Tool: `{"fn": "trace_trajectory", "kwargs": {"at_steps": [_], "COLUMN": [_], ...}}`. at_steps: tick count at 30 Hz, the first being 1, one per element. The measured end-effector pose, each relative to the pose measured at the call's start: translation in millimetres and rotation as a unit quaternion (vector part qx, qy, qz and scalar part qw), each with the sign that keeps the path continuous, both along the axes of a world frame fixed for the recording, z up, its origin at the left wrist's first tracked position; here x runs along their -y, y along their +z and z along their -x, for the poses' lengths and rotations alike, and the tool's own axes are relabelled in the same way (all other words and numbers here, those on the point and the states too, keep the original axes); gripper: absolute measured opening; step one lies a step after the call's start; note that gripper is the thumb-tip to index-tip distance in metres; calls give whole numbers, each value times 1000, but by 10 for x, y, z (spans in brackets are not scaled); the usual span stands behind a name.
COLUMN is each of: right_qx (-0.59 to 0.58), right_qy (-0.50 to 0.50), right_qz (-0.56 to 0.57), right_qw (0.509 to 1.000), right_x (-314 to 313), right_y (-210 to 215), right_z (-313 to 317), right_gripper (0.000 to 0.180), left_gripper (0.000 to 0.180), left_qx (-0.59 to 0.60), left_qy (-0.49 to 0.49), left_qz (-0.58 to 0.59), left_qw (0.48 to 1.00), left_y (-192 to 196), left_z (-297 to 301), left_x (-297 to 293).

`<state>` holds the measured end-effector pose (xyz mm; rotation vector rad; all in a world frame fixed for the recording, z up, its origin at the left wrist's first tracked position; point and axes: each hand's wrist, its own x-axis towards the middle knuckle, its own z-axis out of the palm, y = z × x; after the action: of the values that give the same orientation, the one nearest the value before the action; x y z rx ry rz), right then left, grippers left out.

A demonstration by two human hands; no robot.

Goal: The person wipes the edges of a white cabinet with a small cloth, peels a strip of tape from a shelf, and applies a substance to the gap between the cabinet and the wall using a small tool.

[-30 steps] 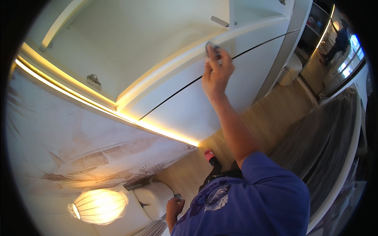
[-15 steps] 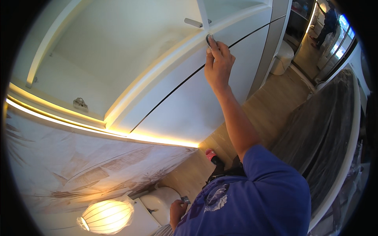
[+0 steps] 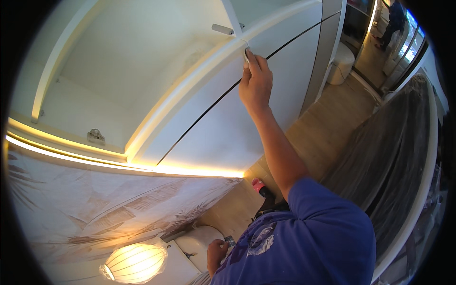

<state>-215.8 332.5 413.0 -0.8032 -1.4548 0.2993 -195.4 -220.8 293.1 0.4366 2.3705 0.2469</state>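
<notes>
Stretched far up to the white cabinet (image 3: 209, 137), my right hand (image 3: 256, 83) pinches a small, dark-rimmed metallic piece (image 3: 246, 54) between thumb and fingers. The piece is at the cabinet's front edge, just below a white upright divider (image 3: 231, 16); its exact kind is too small to make out. Low down by my waist, my left hand (image 3: 217, 252) is curled, fingers closed. A small grey piece (image 3: 230, 241) shows at its fingertips, its kind unclear.
A grey hinge arm (image 3: 222, 29) juts beside the divider, and a metal fitting (image 3: 96, 137) sits inside the cabinet. A lit lantern lamp (image 3: 135, 262) stands lower left. Plastic-covered dark furniture (image 3: 389, 152) is on the right. A white round stool (image 3: 341, 64) stands beyond.
My right hand has shifted slightly left and down along the cabinet's edge, still pinching the small piece. The view has shifted a little. My left hand stays low with the grey piece.
</notes>
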Motion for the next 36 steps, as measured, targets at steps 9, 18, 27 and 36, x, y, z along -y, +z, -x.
{"fn": "trace_trajectory", "kwargs": {"at_steps": [9, 18, 27, 36], "right_qx": [-44, -55, -39, -52], "right_qy": [13, 23, 69, 61], "right_qz": [-54, -66, 63, -32], "right_qw": [998, 996, 995, 996], "right_x": [-64, -45, 98, -63], "right_y": [169, 221, -341, 134], "right_z": [24, 39, -120, -158], "right_gripper": [34, 31, 34, 32], "left_gripper": [34, 34, 34, 34], "left_qx": [-20, -31, -33, -44], "left_qy": [-65, -66, -53, -63], "left_qz": [-38, -36, -34, -36], "left_qw": [997, 997, 998, 996], "left_y": [-260, -254, -214, -239], "left_z": [19, 38, 10, 24], "left_x": [183, 201, 171, 207]}}
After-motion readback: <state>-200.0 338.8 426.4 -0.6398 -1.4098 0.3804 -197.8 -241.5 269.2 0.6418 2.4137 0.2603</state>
